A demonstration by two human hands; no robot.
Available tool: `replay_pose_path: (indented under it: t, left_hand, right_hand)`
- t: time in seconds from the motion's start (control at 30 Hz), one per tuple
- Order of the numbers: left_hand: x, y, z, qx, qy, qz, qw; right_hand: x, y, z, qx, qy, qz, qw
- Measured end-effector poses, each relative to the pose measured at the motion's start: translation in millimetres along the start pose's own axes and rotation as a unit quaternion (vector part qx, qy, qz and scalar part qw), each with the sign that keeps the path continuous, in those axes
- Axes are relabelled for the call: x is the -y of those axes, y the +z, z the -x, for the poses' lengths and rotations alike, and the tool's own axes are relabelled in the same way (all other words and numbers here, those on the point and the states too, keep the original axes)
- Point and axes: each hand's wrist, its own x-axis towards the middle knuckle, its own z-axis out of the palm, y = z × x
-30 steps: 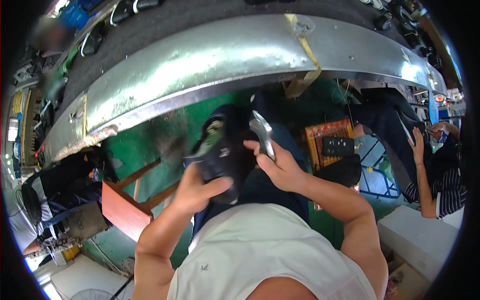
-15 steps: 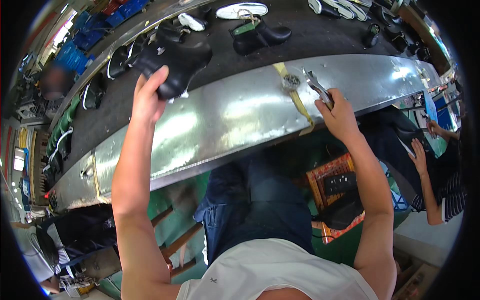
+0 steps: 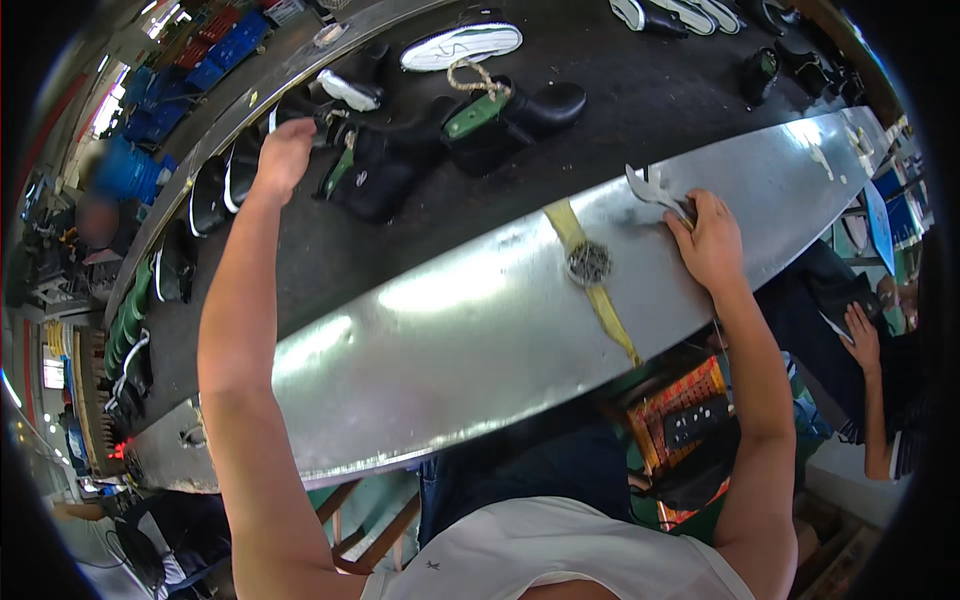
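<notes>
My right hand [image 3: 712, 240] grips a pair of metal pliers [image 3: 662, 195], jaws pointing away over the metal edge of the bench. At the far left my left hand [image 3: 287, 158] reaches among black shoes; its fingertips are beside a black shoe [image 3: 298, 104] with a white sole edge, and blur hides whether they grip it. Close to its right, a black boot [image 3: 375, 180] lies on the dark bench top, a green last showing in its opening. Touching or nearly touching it is another black boot [image 3: 540, 112] with a green last [image 3: 475, 117] and a rope loop.
A yellow strap [image 3: 612, 325] with a round, dark, rough piece [image 3: 589, 263] crosses the metal bench edge [image 3: 440, 370]. An upturned white-soled shoe [image 3: 462, 46] lies farther back. More shoes stand left and far right. At right, another person's hand [image 3: 862, 338] works on dark material.
My left hand has let go of the black boot, which now lies beside the other one, and has moved left. The right hand with the pliers has shifted slightly right. The view has tilted.
</notes>
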Motion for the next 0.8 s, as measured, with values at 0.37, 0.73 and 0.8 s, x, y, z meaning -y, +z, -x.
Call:
replay_pose_path:
  t: [0.37,0.73,0.8]
  left_hand:
    - [-80.8,174.9,-195.3,0.011,0.033,-0.436,0.899]
    - [-111.7,216.0,-182.3,0.157,-0.053,-0.095,0.982]
    - [-122.7,187.2,-176.2,0.102,-0.067,0.003,0.993]
  right_hand:
    - [-7.8,2.5,-3.9,0.001,0.012,-0.033,0.999]
    - [-11.4,2.9,-9.1,0.009,0.014,-0.022,1.000]
    - [-4.1,3.2,-11.3,0.002,0.005,-0.039,0.999]
